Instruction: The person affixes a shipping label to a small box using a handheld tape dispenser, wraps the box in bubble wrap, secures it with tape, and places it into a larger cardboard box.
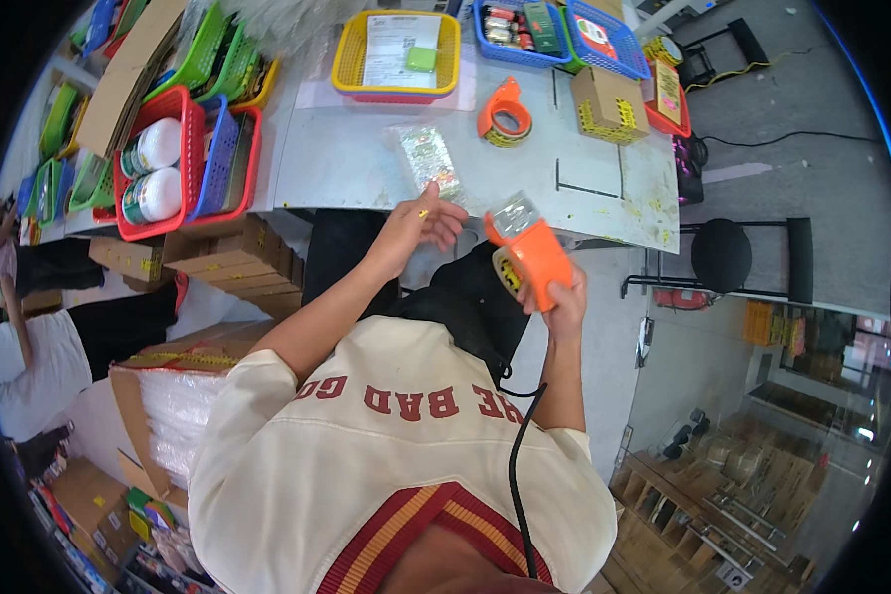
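Observation:
My right hand (561, 300) is closed around the handle of an orange tape dispenser (541, 259), held up just off the table's front edge. A yellow tape roll shows on its side, and its clear front end points toward the far left. My left hand (420, 234) has its fingers apart and holds nothing that I can see. One of its fingertips is at the near end of a small bubble-wrapped packet (428, 161) lying on the table; whether they touch I cannot tell. A small yellow spot, perhaps a ring, shows on this hand.
The white table (336, 163) carries a yellow basket (342, 74) with papers, a second orange tape dispenser (506, 111) and a small carton (614, 102). Blue baskets (524, 56) stand behind. At left, a red basket (193, 139) holds white tubs. Another person (39, 366) is at far left.

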Tool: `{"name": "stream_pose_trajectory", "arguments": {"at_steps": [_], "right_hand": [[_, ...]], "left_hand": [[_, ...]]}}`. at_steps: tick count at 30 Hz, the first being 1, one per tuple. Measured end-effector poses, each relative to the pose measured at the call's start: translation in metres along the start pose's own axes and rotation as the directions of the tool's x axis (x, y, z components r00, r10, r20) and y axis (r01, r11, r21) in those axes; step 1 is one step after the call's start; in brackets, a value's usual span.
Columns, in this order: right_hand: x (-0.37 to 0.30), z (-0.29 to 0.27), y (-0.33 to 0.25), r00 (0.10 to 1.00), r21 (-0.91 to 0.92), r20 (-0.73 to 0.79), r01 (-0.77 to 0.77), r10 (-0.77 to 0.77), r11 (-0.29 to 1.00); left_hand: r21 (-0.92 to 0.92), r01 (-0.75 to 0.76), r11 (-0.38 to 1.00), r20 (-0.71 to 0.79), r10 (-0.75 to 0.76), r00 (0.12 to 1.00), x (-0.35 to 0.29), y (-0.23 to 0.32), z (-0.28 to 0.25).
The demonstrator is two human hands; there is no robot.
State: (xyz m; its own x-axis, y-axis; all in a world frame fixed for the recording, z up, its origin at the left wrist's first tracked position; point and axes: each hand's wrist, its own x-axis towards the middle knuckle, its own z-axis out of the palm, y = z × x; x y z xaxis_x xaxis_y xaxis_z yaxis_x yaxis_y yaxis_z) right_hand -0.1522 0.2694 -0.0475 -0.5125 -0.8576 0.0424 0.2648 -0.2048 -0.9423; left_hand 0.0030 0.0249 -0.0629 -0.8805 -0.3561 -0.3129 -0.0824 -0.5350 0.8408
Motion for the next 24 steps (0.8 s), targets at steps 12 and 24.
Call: {"name": "stream_pose_trajectory", "arguments": {"at_steps": [12, 24], "right_hand": [[-0.031, 0.04, -0.01, 0.97, -0.549, 0.235, 0.088, 0.053, 0.831], [-0.029, 0.068, -0.022, 0.978, -0.636, 0.067, -0.111, 0.198, 0.764]], "left_hand": [[0.216, 0.048, 0.975, 0.055, -0.061, 0.997, -0.014, -0.002, -0.011], [0.723, -0.219, 0.655, 0.082, 0.234, 0.969, 0.013, 0.018, -0.013]]}}
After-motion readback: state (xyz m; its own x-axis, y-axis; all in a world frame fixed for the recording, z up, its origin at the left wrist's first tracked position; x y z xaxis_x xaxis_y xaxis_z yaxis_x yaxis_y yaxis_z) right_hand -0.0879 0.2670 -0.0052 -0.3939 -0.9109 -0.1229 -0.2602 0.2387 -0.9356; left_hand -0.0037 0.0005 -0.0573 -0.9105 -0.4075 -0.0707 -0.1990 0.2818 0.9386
